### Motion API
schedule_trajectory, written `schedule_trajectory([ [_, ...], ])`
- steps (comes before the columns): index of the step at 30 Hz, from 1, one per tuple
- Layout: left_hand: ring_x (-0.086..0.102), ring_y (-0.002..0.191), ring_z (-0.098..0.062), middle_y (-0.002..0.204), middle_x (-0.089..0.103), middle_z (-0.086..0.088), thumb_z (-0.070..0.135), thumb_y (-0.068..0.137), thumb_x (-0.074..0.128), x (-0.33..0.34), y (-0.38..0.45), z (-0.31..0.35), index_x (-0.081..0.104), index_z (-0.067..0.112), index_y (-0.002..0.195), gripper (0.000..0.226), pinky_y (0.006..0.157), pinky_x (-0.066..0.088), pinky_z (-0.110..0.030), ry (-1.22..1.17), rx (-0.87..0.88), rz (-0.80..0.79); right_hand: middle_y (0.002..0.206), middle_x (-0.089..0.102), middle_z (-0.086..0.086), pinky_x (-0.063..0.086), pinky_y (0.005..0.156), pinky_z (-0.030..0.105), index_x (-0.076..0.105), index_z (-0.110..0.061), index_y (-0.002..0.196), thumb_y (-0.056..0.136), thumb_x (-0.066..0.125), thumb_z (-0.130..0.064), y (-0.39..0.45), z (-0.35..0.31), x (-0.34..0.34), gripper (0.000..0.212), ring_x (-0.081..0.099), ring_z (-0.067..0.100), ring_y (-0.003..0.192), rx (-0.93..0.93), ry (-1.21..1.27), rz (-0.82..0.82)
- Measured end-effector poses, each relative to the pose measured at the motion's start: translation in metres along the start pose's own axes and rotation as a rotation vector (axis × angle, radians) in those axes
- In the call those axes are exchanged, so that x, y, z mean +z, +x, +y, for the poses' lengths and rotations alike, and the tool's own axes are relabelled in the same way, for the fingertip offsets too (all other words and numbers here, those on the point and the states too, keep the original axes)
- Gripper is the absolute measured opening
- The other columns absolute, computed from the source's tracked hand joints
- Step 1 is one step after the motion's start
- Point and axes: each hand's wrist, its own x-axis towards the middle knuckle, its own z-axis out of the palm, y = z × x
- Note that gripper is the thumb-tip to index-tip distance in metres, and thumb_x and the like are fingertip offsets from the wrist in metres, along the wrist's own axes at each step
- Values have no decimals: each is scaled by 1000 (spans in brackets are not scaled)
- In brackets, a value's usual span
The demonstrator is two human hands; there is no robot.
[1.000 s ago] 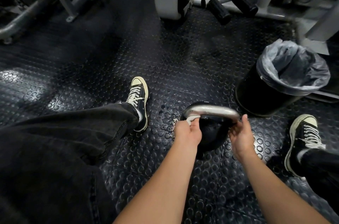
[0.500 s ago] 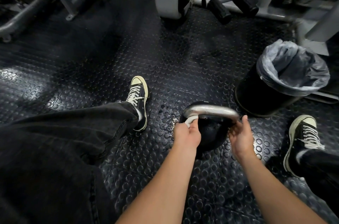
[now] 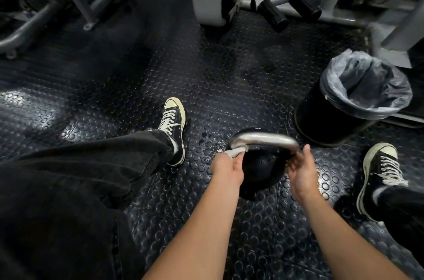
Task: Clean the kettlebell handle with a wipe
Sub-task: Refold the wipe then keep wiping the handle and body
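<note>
Steel handle point(image 3: 263, 138) looks slick, kettlebell point(image 3: 259, 169) heavy; left hand point(image 3: 227, 166) pinches the soft wipe point(image 3: 237, 152) at nine o'clock, right hand point(image 3: 301, 170) gripping three o'clock.

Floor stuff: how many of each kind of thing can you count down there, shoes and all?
Kettlebell: 1
Wipe: 1
Sneakers: 2
Trash bin: 1
Black foam rollers on the machine: 2
Total: 7

r hand point(image 3: 301, 170) hides handle point(image 3: 263, 138) r end; wipe point(image 3: 238, 152) mostly hidden.
</note>
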Motion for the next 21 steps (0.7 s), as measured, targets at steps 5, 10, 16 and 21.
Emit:
schedule_trajectory([
  [5,72,81,-25,100,69,-17,-2,97,47,-6,9,-2,61,-3,106,16,60,59,-32,358,225,101,137,63,10,35,119,40,54,-8,142,100,41,-60,2,1,1,69,56,21,131,2,18,17],
  [10,60,86,-23,97,67,-7,28,105,40,7,-12,13,66,11,99,31,81,48,-37,1053,661,49,139,62,12,35,119,40,55,-7,141,103,38,-55,0,-2,3,63,55,24,133,17,34,27],
  [16,58,104,-33,109,67,-16,24,108,33,60,-15,61,63,5,111,35,83,42,-38,1876,1114,-275,136,64,11,35,119,41,54,-7,141,101,39,-60,-3,-6,0,69,56,22,130,30,39,12],
  [21,54,82,-25,83,59,-5,22,107,39,100,-2,71,57,13,84,30,70,41,-34,2417,860,-554,139,62,7,34,119,38,51,-7,144,85,45,-74,-6,-10,1,90,53,19,134,37,31,-14],
])
